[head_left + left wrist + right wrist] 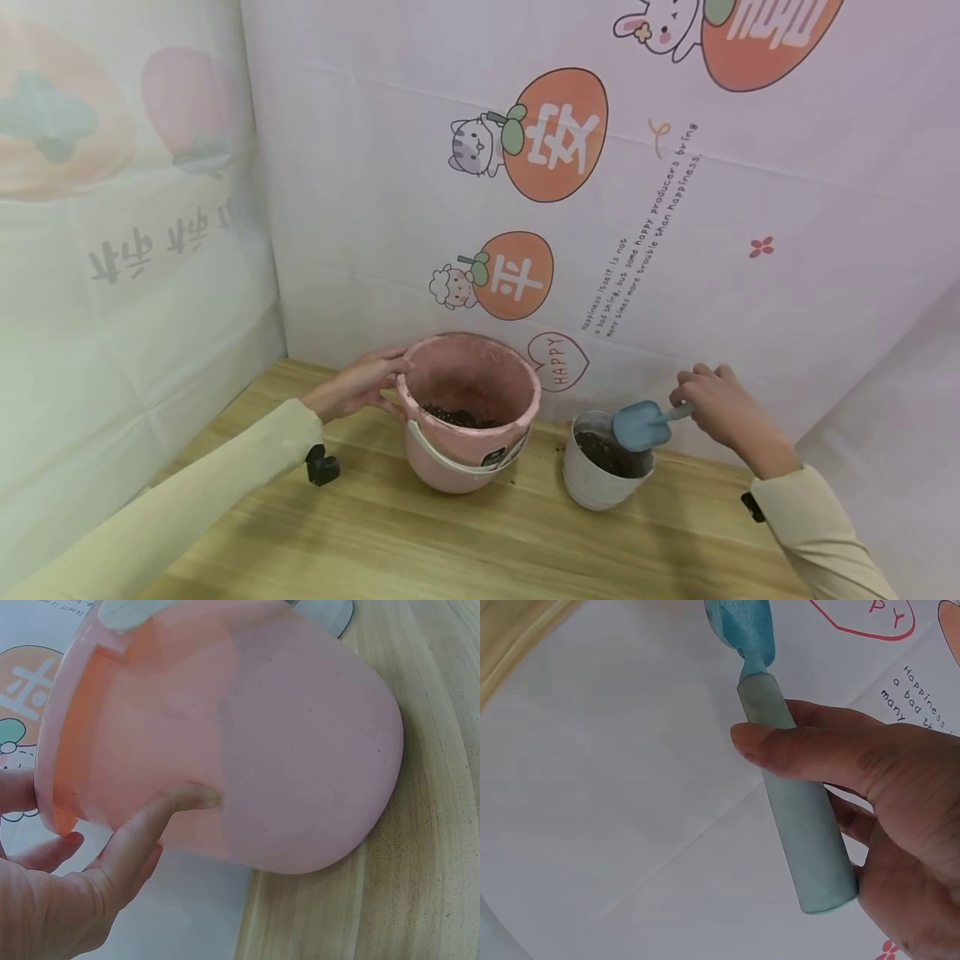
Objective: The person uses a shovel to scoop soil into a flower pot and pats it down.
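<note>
A pink bucket [465, 454] with a white handle stands on the table, dark soil [457, 415] inside it. My left hand [362, 385] grips the bucket's left rim, its fingers over the edge and the thumb pressed against the outer wall, as the left wrist view shows. In my right hand [716, 404] is a blue trowel [642, 425], held by its pale handle [802, 825] between thumb and fingers. The trowel's blade overlaps the rim of a white pot [596, 486], tilted over it. Dark soil [603, 454] lies in the pot too.
The wooden table [420, 550] runs back to a white cloth backdrop [375, 208] printed with cartoon fruit and lettering. Another cloth wall [172, 308] closes off the left side. Small soil crumbs are scattered near the pot and the bucket.
</note>
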